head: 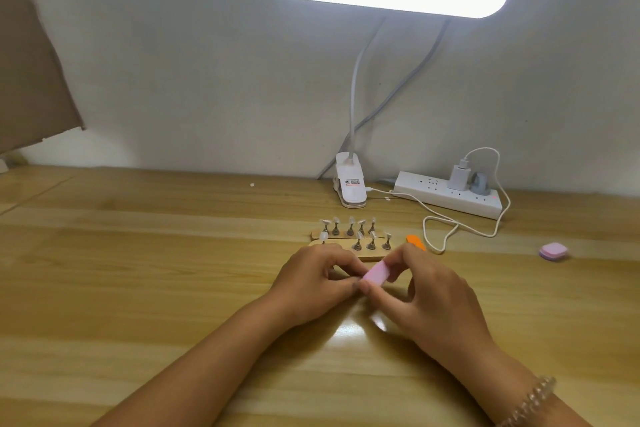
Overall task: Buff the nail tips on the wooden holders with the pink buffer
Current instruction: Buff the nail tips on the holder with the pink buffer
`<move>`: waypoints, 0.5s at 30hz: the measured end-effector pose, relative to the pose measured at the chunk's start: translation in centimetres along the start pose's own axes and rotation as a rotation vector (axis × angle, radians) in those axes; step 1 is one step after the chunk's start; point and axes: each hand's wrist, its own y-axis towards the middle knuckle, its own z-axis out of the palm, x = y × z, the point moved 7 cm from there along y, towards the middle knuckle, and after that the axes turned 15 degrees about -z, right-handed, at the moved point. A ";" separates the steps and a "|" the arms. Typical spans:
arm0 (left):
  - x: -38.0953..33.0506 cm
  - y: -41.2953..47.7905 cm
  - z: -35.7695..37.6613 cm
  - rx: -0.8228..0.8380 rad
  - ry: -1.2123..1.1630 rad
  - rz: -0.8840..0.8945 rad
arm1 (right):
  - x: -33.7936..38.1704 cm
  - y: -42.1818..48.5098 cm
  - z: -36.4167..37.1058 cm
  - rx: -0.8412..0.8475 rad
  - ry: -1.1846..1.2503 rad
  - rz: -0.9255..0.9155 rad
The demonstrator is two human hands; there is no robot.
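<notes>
Two wooden holders [375,256] lie side by side on the table, each with several small metal stands carrying pale nail tips [351,220]. Just in front of them my right hand [433,295] pinches a pink buffer [376,274] between thumb and fingers. My left hand [311,282] has its fingers curled against the buffer's left end, pinching something small that I cannot make out; it is hidden by the fingers and the buffer.
An orange object [415,241] lies right of the holders. A small pink and purple block [553,251] sits far right. A clip lamp base [350,185], a white power strip [450,196] and a looping white cable [446,234] are behind. Cardboard [31,62] stands at the left.
</notes>
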 end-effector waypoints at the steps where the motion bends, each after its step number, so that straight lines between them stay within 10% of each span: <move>1: 0.0 0.0 0.0 0.004 -0.003 0.001 | 0.5 0.0 0.2 0.023 0.002 -0.030; 15: 0.2 0.1 0.0 -0.010 -0.019 -0.017 | -1.3 0.0 -0.2 -0.026 0.008 0.111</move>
